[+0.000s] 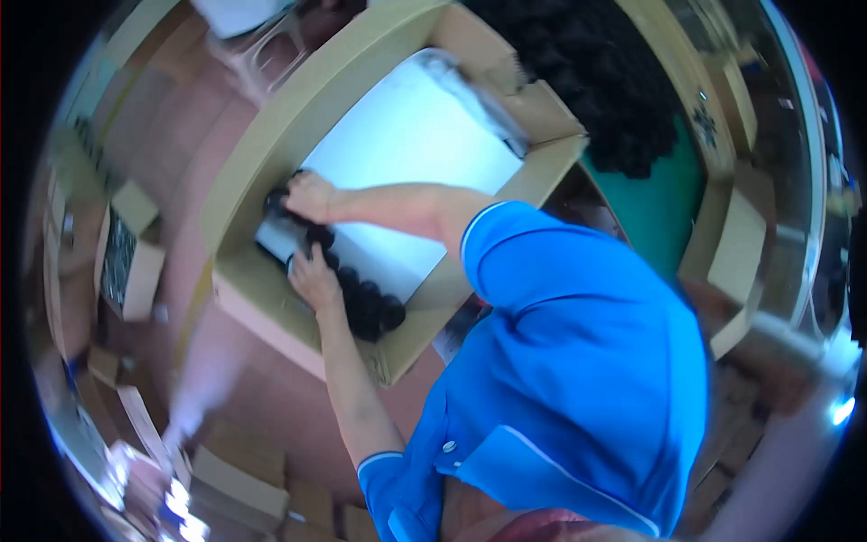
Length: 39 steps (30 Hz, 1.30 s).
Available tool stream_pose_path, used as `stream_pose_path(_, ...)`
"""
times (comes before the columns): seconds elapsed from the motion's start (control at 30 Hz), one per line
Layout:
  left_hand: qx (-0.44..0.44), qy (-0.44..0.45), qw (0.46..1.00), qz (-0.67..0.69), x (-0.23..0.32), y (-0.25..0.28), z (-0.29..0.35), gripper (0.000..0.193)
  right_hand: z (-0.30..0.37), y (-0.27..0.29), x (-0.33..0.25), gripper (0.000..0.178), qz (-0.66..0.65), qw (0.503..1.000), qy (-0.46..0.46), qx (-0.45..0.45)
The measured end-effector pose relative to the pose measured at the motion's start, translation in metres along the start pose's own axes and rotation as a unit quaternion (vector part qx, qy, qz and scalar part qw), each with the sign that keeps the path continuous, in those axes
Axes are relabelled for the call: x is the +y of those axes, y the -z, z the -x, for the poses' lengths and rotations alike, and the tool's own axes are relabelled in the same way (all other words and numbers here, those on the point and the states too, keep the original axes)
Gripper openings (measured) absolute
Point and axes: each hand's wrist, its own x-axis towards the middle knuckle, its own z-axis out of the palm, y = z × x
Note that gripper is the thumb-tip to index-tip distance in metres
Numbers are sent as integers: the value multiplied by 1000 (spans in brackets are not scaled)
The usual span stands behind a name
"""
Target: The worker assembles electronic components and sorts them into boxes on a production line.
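A large open cardboard box (233,248) lies tilted in front of me, with a white sheet (397,126) covering much of its inside. Along its near left side runs a row of black, round parts (366,303), several of them close together. My right hand (312,197) reaches across the box, its fingers curled over a black round part at the row's far end. Lower down, my left hand (316,278) has its fingers against another black part (320,236) in that row. The exact kind of these parts is too blurred to tell.
A big heap of black parts (596,81) lies on a green surface (655,217) beyond the box, to the right. Open cartons stand at the left (140,280) and lower left (235,488). A beige plastic chair (271,54) is at the top left.
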Motion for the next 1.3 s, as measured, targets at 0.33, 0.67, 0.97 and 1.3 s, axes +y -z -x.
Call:
stream_pose_path(0.33,-1,33,992,119,-7,-10,1,26,92,166,78,17,-67,982,-158,81)
stream_pose_path(0.67,-14,60,989,137,7,44,-47,26,281,506,226,36,178,882,-425,101)
stream_pose_path(0.97,96,-249,901,342,238,253,-244,32,378,504,353,32,196,877,-438,22)
stream_pose_path(1.3,156,-444,860,197,522,320,-378,14,402,480,346,25,190,925,-317,86)
